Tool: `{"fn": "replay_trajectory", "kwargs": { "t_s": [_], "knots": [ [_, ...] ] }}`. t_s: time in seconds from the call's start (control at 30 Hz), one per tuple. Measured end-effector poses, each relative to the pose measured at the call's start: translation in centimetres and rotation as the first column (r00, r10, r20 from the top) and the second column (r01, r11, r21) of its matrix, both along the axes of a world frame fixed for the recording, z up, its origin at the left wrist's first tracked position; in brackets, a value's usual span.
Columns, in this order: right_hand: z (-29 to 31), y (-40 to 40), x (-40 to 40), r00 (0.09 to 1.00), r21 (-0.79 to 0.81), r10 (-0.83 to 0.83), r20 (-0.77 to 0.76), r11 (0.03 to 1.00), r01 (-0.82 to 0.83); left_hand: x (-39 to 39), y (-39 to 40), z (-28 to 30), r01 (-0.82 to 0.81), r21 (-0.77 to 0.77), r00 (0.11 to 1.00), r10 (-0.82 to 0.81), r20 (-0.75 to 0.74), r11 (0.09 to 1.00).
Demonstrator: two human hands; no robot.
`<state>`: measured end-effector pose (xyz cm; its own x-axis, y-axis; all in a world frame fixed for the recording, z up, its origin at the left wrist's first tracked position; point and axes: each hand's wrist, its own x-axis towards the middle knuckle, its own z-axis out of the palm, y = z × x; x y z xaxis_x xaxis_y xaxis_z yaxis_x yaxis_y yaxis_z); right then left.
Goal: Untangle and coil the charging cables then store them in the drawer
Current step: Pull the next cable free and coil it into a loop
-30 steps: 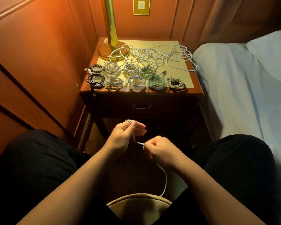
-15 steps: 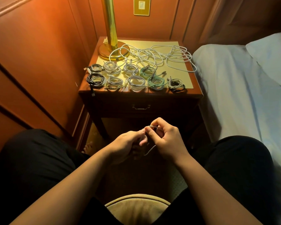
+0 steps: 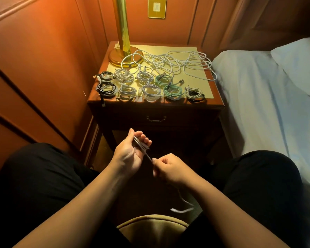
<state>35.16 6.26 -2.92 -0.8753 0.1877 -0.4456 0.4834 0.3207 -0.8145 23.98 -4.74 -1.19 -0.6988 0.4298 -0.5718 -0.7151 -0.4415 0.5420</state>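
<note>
Here the white cable (image 3: 141,145) crosses the left hand (image 3: 131,153).

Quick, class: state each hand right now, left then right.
Left hand: holds loops of the thin white charging cable.
Right hand: pinches the same cable.

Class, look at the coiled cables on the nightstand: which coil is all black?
The black coil at the left end of the front row, with one plug end hanging over the nightstand edge. The other coils are white, grey, green or mixed.

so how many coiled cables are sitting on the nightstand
9 coiled cables: four in the back row, five along the front edge. Overlaps could hide another.
</note>
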Motion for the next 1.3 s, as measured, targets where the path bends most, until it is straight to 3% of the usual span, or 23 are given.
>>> {"fn": "replay_trajectory", "kwargs": {
  "t_s": [0.1,0.13,0.2,0.3,0.37,0.53,0.67,0.87,0.97,1.03,1.1,1.2,1.3],
  "knots": [
    [1.1,-0.3,0.5,0.997,0.035,0.077,-0.030,0.996,-0.076,-0.5,-0.5,-0.9,0.121,-0.203,0.940,-0.178,-0.292,0.972],
    [1.5,-0.3,0.6,0.994,0.051,0.074,-0.083,0.996,-0.070,-0.5,-0.7,-1.1,0.182,-0.298,0.865,-0.297,-0.404,0.937],
    [2.0,-0.1,0.8,0.976,0.051,0.018,-0.218,0.999,-0.007,-0.5,-1.1,-1.3,0.233,-0.531,0.630,-0.542,-0.556,0.815],
    [2.0,0.4,1.0,0.937,0.060,-0.044,-0.346,0.996,0.069,-0.3,-1.0,-2.0,0.214,-0.754,0.322,-0.774,-0.546,0.621],
    [1.7,0.9,1.1,0.921,0.133,-0.034,-0.389,0.987,0.093,0.2,-1.0,-2.3,0.338,-0.741,0.269,-0.814,-0.515,0.581],
    [1.1,2.4,0.8,0.849,0.231,-0.093,-0.520,0.942,0.244,0.5,-0.8,-0.8,0.627,-0.521,0.436,-0.815,-0.382,0.580],
    [1.1,2.2,0.4,0.833,0.125,-0.199,-0.517,0.945,0.304,0.3,-0.9,-0.4,0.728,-0.292,0.549,-0.783,-0.293,0.620],
    [0.2,1.1,-0.2,0.910,-0.047,-0.259,-0.323,0.965,0.258,0.0,-0.9,-0.7,0.664,0.162,0.745,-0.625,-0.234,0.731],
    [0.5,1.0,0.0,0.955,-0.040,-0.215,-0.205,0.977,0.211,-0.2,-0.5,-0.4,0.455,0.318,0.886,-0.456,-0.076,0.831],
    [0.7,0.9,0.2,0.983,0.044,-0.135,-0.126,0.989,0.142,-0.7,-0.2,-0.3,0.193,0.298,0.976,-0.214,0.039,0.935],
    [0.9,0.6,0.3,0.994,0.066,-0.071,-0.080,0.995,0.077,-1.2,-0.1,-0.1,-0.011,0.223,0.996,-0.010,0.092,0.975],
    [1.4,0.1,0.4,0.997,0.073,-0.031,-0.076,0.997,0.037,-1.6,-0.3,-0.1,-0.138,0.092,0.987,0.129,0.099,0.986],
    [1.8,-0.2,0.6,0.993,0.100,0.009,-0.119,0.995,0.003,-2.5,-0.5,-1.0,-0.179,-0.052,0.982,0.176,-0.066,0.982]
  ]
}}
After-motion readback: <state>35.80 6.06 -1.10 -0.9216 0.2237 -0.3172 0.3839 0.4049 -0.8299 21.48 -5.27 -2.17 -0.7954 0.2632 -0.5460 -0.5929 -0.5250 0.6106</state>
